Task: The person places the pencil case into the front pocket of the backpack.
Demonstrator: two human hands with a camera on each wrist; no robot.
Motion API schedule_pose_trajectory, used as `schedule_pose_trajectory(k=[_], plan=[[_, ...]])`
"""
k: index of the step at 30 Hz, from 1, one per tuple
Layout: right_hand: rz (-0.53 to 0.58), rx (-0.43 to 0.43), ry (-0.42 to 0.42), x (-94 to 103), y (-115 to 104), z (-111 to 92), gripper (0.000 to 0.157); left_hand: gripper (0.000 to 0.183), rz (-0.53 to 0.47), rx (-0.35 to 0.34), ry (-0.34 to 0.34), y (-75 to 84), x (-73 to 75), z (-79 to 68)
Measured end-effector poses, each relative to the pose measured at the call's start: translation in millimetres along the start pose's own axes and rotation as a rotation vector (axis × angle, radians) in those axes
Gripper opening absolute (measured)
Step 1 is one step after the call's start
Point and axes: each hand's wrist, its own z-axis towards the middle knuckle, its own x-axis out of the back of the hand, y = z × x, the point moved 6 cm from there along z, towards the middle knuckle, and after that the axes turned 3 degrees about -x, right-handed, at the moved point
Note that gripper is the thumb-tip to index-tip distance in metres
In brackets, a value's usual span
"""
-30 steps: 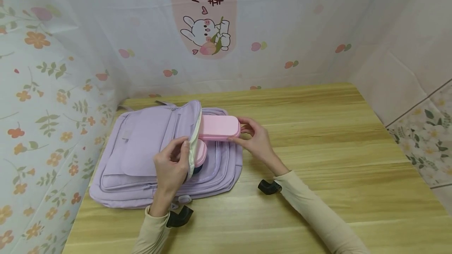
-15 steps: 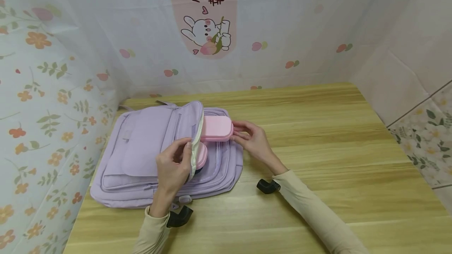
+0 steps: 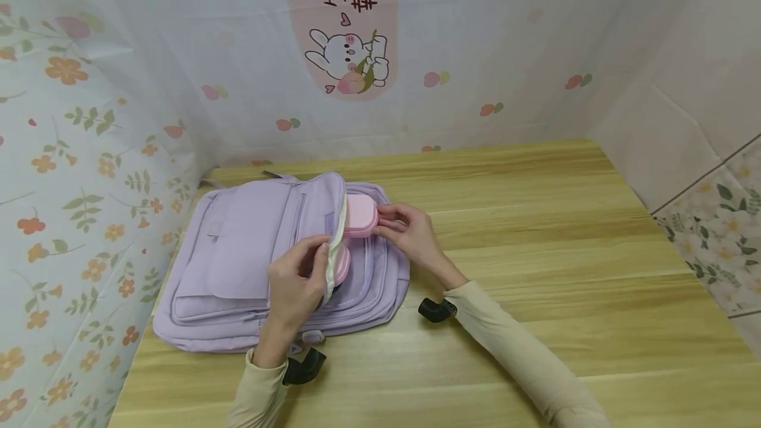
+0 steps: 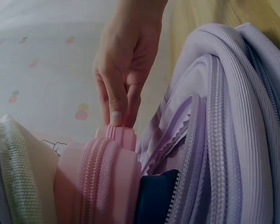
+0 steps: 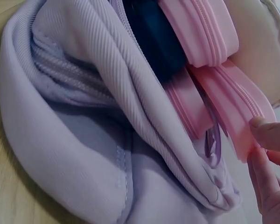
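A lilac backpack (image 3: 238, 236) lies flat on the table with its zipped opening facing right. My left hand (image 3: 295, 283) pinches the pale-lined edge of that opening and holds it up. At the opening my right hand (image 3: 410, 238) grips the end of a pink zippered pencil case (image 3: 361, 212), most of it hidden inside. Beside it sits another pink zippered case (image 5: 207, 32), also partly inside. The right wrist view shows a dark blue object (image 5: 154, 37) and a further pink piece (image 5: 189, 102) within; the blue object's kind cannot be told.
The wood-grain table (image 3: 535, 230) extends right of the backpack. Printed cloth (image 3: 475, 38) hangs behind and at the left. A black curved piece (image 3: 436, 310) sits by each wrist, and a small pale tag (image 3: 312, 336) lies at the backpack's near edge.
My right hand has moved left, pushing the pink pencil case deeper into the backpack, so less of it shows. My left hand keeps hold of the edge, shifting slightly right.
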Motion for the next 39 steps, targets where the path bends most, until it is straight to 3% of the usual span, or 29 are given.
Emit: schedule_pose_trajectory(k=[10, 20, 27, 33, 39], plan=[[-0.006, 0.007, -0.03, -18.1, 0, 6, 0.037, 0.02, -0.062, -0.074, 0.002, -2.4, -4.8, -3.3], [0.027, -0.022, -0.015, -38.9, 6, 11, 0.036, 0.017, -0.069, -0.064, -0.016, -7.6, -8.4, -7.4], [0.006, -0.022, -0.013, -39.7, 9, 12, 0.035, 0.018, -0.087, -0.09, -0.013, -5.4, -9.8, -8.4], [-0.004, -0.076, -0.112, -32.5, 9, 9, 0.038, 0.02, 0.038, -0.189, -0.011, -1.8, -15.2, -11.9], [-0.054, -0.087, -0.153, -16.1, 2, 0, 0.038, 0.015, 0.212, -0.186, -0.079, 4.5, -25.5, -14.3]])
